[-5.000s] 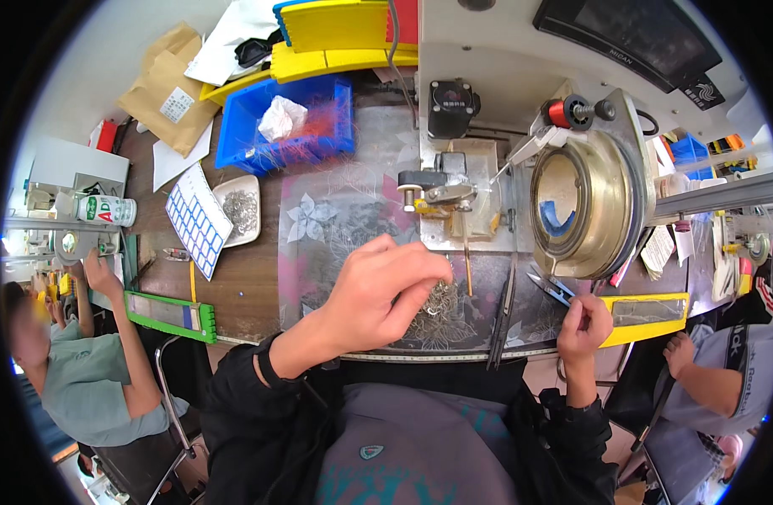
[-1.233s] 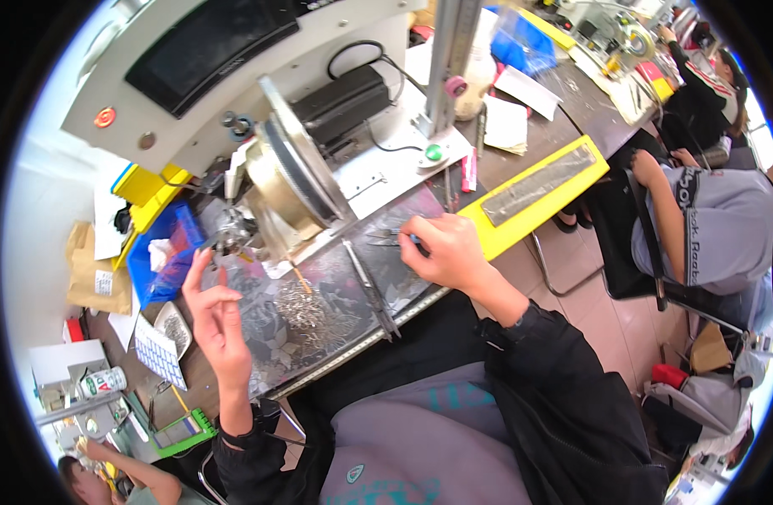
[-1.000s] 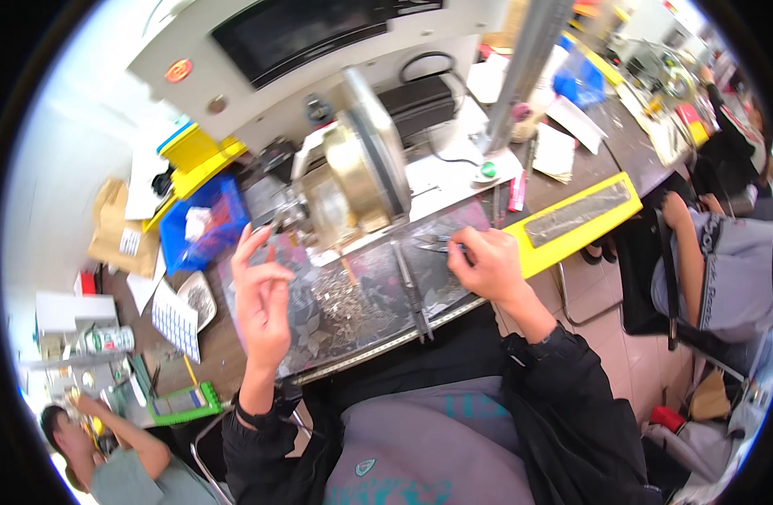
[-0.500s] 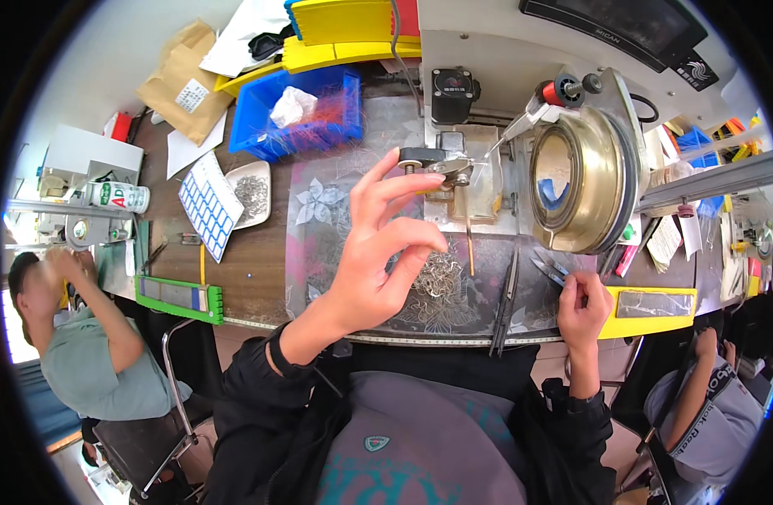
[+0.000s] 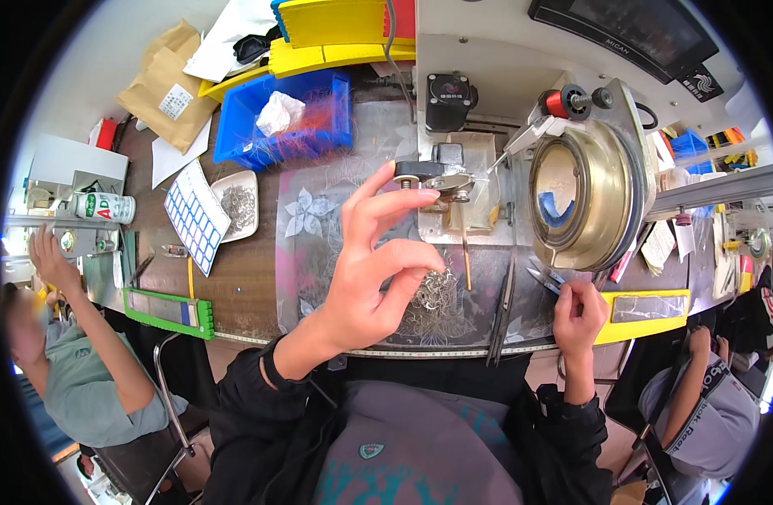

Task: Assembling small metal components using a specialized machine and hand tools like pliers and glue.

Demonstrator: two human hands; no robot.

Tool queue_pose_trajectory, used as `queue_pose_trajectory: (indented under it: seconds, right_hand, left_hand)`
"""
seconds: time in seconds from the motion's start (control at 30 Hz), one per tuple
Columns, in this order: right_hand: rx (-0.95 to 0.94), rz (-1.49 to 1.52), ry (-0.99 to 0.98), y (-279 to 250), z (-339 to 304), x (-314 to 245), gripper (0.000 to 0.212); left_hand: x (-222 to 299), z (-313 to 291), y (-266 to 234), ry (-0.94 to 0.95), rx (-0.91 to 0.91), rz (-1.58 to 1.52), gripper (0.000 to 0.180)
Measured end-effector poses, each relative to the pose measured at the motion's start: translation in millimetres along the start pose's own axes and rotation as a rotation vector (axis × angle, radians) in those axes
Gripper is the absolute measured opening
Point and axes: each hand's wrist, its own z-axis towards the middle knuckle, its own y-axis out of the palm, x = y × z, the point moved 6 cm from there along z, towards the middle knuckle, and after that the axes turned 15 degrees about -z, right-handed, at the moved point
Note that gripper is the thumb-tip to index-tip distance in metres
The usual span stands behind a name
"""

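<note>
My left hand [image 5: 374,282] reaches up to the machine's small clamp [image 5: 437,175]. Two of its fingers stretch to the clamp's black arm and metal edge, while thumb and forefinger are pinched together. Anything tiny between them is too small to make out. Under the pinch lies a heap of small bent metal pieces [image 5: 435,305]. A thin brown stick [image 5: 467,252] hangs down from the clamp. Lower right, my right hand [image 5: 580,318] is closed around slim tweezers [image 5: 545,280], their two points apart and directed up and left.
A round brass-coloured bowl [image 5: 548,244] stands right of the clamp, below a red wire spool [image 5: 563,103]. Dark tweezers [image 5: 503,311] lie between my hands. Left are a blue bin [image 5: 235,126], a white dish [image 5: 250,215] and a green tray [image 5: 159,311]. People sit on both sides.
My view has shifted slightly, so the machine sits lower in the picture. Both hands keep nearly the same pose. The person at left has moved their raised hand outward from their face.
</note>
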Motion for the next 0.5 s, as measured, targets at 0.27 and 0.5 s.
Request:
queue_pose_trajectory:
  seconds: [0.27,0.5]
  right_hand:
    - [0.006,0.005,-0.016,0.2,-0.1,-0.7,0.009]
    - [0.009,0.01,-0.005,-0.8,0.7,-0.7,0.008]
  left_hand:
    - [1.3,-0.3,-0.2,-0.027,0.005,-0.003,0.021]
    - [1.9,0.5,-1.8,-0.009,-0.058,0.016,0.007]
